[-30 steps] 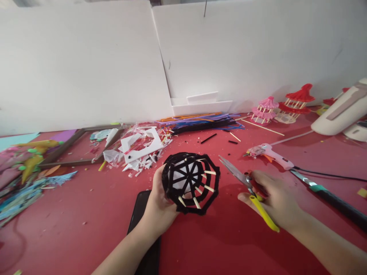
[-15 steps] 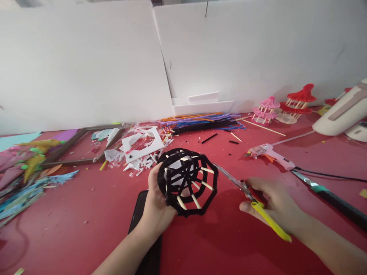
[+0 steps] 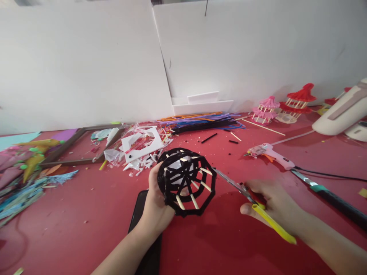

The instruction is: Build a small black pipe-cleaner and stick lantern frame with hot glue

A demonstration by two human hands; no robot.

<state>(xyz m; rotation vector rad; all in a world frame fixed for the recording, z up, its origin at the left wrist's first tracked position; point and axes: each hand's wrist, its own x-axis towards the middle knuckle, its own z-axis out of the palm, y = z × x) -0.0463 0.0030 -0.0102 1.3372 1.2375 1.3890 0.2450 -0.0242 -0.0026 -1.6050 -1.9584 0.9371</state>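
My left hand (image 3: 157, 198) is closed around the far left side of a black pipe-cleaner frame (image 3: 213, 191), a many-sided ring with spokes and pale sticks joining its layers. The fingers behind the frame are mostly hidden. Yellow-handled scissors (image 3: 231, 181) are in my right hand (image 3: 276, 204), whose fingers sit at the handles. The tips of the blades point left at the upper right rim of the frame; whether they touch it I cannot tell. A black phone-like slab (image 3: 150, 248) lies under my left forearm.
A pink glue gun (image 3: 276, 156) with a black cord and a dark-handled tool (image 3: 338, 200) lie at right. Behind are bundled pipe cleaners (image 3: 200, 123), white scraps (image 3: 151, 141), and pink (image 3: 266, 110) and red (image 3: 298, 103) pavilion models. A brown frame (image 3: 71, 163) lies left.
The black frame has shifted slightly left and turned a little in my left hand. The yellow scissor handle has swung slightly outward to the lower right.
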